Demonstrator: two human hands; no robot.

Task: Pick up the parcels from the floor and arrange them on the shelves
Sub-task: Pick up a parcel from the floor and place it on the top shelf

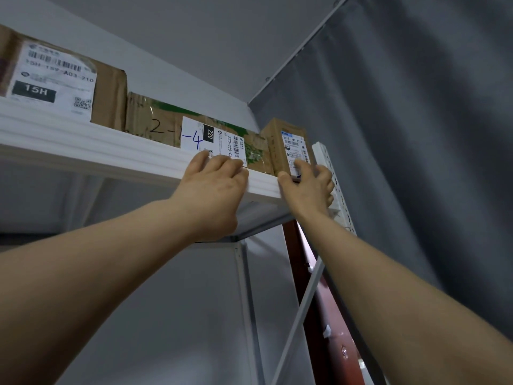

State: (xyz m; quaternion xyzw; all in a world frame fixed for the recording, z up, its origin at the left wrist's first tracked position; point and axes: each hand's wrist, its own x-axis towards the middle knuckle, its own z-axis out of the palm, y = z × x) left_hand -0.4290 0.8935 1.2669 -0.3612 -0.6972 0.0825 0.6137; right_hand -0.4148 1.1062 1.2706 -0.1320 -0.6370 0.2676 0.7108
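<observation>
Both my arms reach up to the top white shelf (91, 147), where three cardboard parcels sit in a row. My left hand (213, 187) lies flat, fingers together and extended, against the shipping label of the middle parcel (166, 120), pressing its front face and gripping nothing. That box carries handwritten "2-1" in black marker, "-4" in blue on the white label, a black tab reading "220" and a printed "220-220-C4…" beside a barcode. My right hand (308, 187) is on the small parcel (288, 143) at the shelf's right end, thumb at its lower left corner, fingers spread across its front; its label starts "501E". The large parcel (61, 79) on the left reads "15H" and "A03-210"
</observation>
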